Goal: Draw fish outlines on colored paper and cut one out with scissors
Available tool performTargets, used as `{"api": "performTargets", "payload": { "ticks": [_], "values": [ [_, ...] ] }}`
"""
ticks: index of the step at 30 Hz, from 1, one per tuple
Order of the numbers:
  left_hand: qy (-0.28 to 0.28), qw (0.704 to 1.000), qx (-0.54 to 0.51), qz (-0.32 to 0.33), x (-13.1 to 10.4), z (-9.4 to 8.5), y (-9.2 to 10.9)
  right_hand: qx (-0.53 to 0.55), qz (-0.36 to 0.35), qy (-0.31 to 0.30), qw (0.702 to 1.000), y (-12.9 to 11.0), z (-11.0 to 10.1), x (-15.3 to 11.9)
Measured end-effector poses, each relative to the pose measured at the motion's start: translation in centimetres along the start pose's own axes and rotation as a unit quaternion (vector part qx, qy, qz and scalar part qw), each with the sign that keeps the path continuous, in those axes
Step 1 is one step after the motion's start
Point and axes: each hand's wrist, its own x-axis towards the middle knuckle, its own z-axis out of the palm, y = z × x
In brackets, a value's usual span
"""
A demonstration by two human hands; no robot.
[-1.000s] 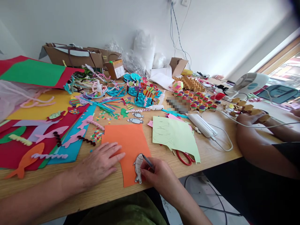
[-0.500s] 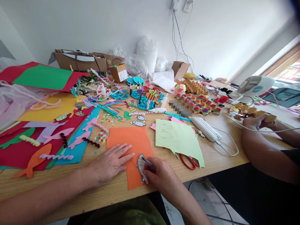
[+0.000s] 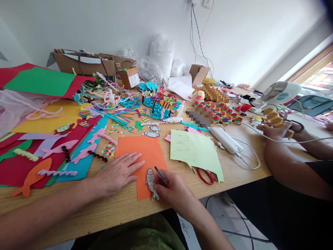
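A small grey paper fish cutout with a dark outline lies on a sheet of orange paper close to the table's front edge. My left hand rests flat over the left side of the sheet, fingers stretched out. In my right hand I grip a grey pen that slants up and to the left. The fingertips of that hand are at the cutout's right edge; whether the pen touches the paper I cannot tell. Two more grey fish cutouts lie just beyond the orange sheet.
Light green paper with pencilled fish covers part of red-handled scissors. Coloured sheets and fish shapes spread at left. A white power strip with a cable lies right of centre. At right, another person's hands hold egg-carton pieces.
My right hand has raised the pen, showing more of it, and its fingers now sit against the fish cutout. The view has shifted slightly. The other person's hands have moved.
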Motion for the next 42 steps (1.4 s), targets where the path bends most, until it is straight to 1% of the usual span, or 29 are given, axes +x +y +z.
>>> {"api": "performTargets", "payload": {
  "ticks": [5, 9, 11, 13, 16, 19, 22, 26, 32, 35, 38, 40, 42],
  "values": [
    [0.07, 0.997, 0.014, 0.027, -0.1, 0.8, -0.3, 0.02, 0.013, 0.012, 1.0, -1.0, 0.6, 0.3],
    [0.126, 0.991, -0.013, 0.049, -0.4, 0.7, 0.0, -0.065, 0.011, 0.026, 0.997, -1.3, 1.0, 0.7],
    [0.154, 0.984, -0.051, 0.073, -0.6, 0.2, 0.3, -0.102, 0.003, 0.03, 0.994, -1.3, 1.1, 0.8],
    [0.167, 0.975, -0.098, 0.105, -0.7, -0.3, 0.6, -0.118, 0.001, 0.032, 0.992, -1.2, 1.1, 0.9],
    [0.157, 0.965, -0.154, 0.146, -0.9, -1.0, 1.0, -0.137, 0.005, 0.035, 0.99, -1.3, 1.1, 0.9],
    [0.143, 0.962, -0.165, 0.164, -1.0, -1.2, 1.0, -0.164, -0.001, 0.036, 0.986, -1.5, 1.1, 0.9],
    [0.125, 0.968, -0.144, 0.164, -1.2, -0.7, 0.7, -0.184, -0.011, 0.032, 0.982, -1.6, 1.1, 0.9],
    [0.123, 0.973, -0.115, 0.16, -1.4, 0.1, 0.4, -0.199, -0.021, 0.028, 0.979, -1.6, 1.1, 1.1],
    [0.121, 0.973, -0.114, 0.162, -1.4, 0.2, 0.4, -0.208, -0.016, 0.014, 0.978, -2.0, 0.8, 1.2],
    [0.117, 0.974, -0.119, 0.152, -1.4, 0.3, 0.3, -0.209, -0.015, 0.0, 0.978, -2.2, 0.3, 0.9],
    [0.126, 0.975, -0.096, 0.153, -1.5, 0.4, 0.2, -0.209, -0.02, 0.001, 0.978, -1.9, -0.4, 0.5],
    [0.128, 0.975, -0.086, 0.158, -1.5, 0.4, 0.2, -0.204, -0.032, 0.002, 0.978, -1.5, -0.8, 0.1],
    [0.128, 0.975, -0.09, 0.16, -1.4, 0.3, 0.3, -0.185, -0.067, -0.012, 0.98, -1.3, -1.2, -0.3]
  ]
}}
